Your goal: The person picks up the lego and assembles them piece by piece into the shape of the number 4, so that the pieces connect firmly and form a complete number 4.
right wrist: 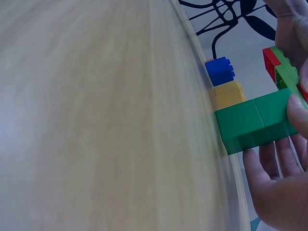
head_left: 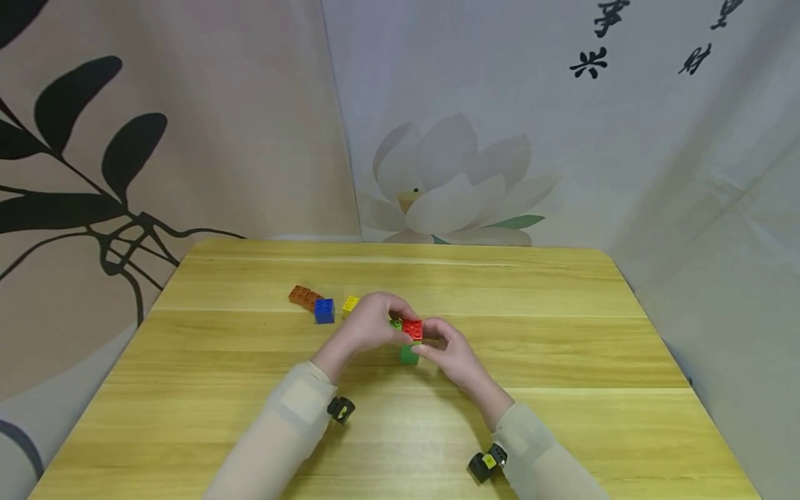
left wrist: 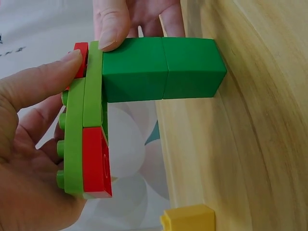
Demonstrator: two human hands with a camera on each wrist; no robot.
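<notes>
A small tower of building bricks stands on the table, with two dark green bricks [left wrist: 163, 70] stacked as its column. Light green bricks [left wrist: 75, 134] lie across the column's top and stick out to one side. Under that overhang sits a red brick [left wrist: 96, 159]; another red brick [head_left: 412, 328] is on top, over the column. My left hand [head_left: 375, 321] pinches the top red brick, its thumb against the near side. From the other side my right hand [head_left: 451, 353] holds the upper column, thumb near the joint with the light green and fingers behind.
Left of the tower on the wooden table [head_left: 562, 423] are a yellow brick [head_left: 351, 305], a blue brick [head_left: 324, 311] and brown bricks [head_left: 304, 297]. The blue and brown ones lie close together. A printed cloth backdrop [head_left: 262, 125] hangs behind the far edge.
</notes>
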